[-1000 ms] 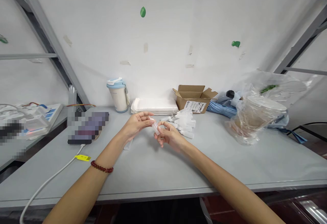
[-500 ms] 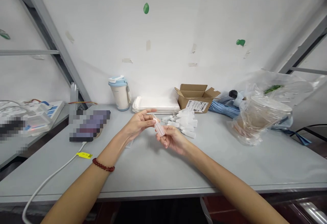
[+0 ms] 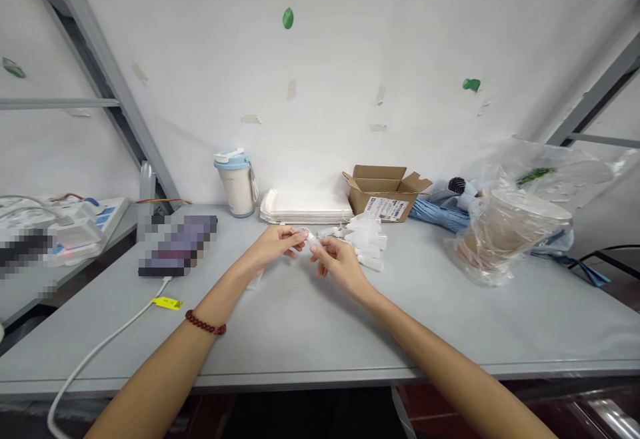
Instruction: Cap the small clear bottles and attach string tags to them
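Observation:
Between my fingertips, above the middle of the table, is a small translucent plastic bottle [image 3: 312, 239] with a narrow tip. My right hand [image 3: 343, 264] is closed in a pinch on its body. At the tip end, my left hand [image 3: 275, 245] has thumb and fingers pinched together; exactly what part they grip is too small to make out. Just beyond my right hand lies a pile of similar translucent bottles [image 3: 367, 239], some with thin tips. A clear plastic piece [image 3: 256, 281] lies on the table, partly covered by my left wrist.
Along the wall stand a lidded cup [image 3: 236, 184], a stack of white sheets or envelopes [image 3: 306, 207] and an open cardboard box [image 3: 384, 193]. A phone-like device [image 3: 177, 245] with a white cable lies left. A plastic-wrapped tub [image 3: 520, 225] and blue cloth [image 3: 437, 215] are right.
The bottle was tilted with its body showing; now it is turned and mostly covered by my fingers. My right hand has rolled over it, and my left fingers have closed at the tip.

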Demonstrator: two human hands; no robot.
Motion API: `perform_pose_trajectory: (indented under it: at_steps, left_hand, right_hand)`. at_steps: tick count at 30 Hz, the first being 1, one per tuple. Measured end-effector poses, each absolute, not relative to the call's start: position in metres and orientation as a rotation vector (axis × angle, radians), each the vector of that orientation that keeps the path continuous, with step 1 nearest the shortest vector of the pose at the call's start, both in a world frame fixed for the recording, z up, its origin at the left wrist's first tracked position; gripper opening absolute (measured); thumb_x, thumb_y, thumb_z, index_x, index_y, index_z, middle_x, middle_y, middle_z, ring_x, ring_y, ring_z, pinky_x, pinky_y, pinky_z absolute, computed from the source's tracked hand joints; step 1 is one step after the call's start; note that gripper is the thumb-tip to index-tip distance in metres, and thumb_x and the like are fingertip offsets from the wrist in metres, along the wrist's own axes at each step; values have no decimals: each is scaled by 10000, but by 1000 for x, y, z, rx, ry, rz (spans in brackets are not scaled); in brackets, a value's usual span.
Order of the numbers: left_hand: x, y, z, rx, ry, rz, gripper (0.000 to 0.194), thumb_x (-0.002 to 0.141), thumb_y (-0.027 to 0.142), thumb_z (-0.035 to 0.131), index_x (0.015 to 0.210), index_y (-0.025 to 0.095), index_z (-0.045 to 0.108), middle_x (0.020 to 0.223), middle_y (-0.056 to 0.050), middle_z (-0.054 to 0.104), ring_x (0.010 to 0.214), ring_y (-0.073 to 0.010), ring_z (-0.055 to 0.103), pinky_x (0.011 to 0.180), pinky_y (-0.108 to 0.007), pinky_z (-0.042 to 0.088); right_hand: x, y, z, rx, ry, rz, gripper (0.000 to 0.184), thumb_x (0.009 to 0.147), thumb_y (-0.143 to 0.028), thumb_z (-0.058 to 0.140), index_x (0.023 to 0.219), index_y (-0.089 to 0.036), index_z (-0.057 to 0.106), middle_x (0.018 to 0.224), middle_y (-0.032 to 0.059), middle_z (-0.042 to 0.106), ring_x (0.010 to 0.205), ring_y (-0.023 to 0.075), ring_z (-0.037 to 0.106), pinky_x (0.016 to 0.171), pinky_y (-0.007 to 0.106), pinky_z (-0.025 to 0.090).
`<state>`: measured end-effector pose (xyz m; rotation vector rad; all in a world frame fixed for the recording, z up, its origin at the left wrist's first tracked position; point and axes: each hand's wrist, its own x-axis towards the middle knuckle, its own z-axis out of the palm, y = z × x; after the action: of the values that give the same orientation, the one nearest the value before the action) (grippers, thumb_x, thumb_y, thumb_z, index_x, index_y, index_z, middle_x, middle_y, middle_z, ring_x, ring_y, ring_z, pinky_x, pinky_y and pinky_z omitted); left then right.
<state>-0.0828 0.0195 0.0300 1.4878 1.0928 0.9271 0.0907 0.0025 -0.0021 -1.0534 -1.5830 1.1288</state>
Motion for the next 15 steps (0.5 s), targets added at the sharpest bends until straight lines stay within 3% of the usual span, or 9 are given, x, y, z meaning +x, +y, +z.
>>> perform_pose_trajectory:
  at_steps: [4,8,10,15]
  left_hand:
    - [-83,20,29,1581,1077,921,366,724,506,651,697,141,651,668,-31,583,670,-153,549,615,-275,470]
    - [-83,20,28,1678,1049,932,301,730,446,660,694,147,670,661,-36,599,661,-156,549,603,-267,465]
    - [-83,19,29,1727,1022,931,274,746,423,647,720,154,692,687,-45,625,673,-163,558,620,-275,471]
    - [-81,16,33,1825,988,914,206,746,360,642,810,180,719,816,-58,687,772,-194,582,704,-302,476]
  right_hand:
    - [91,1,0,-1076,-1666,1035,269,806,-435,555,801,-167,578,677,12,612,451,91,489,473,238,379]
    - [92,3,0,-1079,-1695,988,336,829,-422,506,595,-181,482,539,-29,454,445,78,386,457,230,292]
    - [93,5,1,-1064,-1619,1110,385,816,-464,506,561,-187,431,512,-46,365,430,69,312,430,228,234]
    - [97,5,8,-1010,-1310,1651,427,743,-588,556,693,-168,500,516,-94,253,416,41,127,398,209,101]
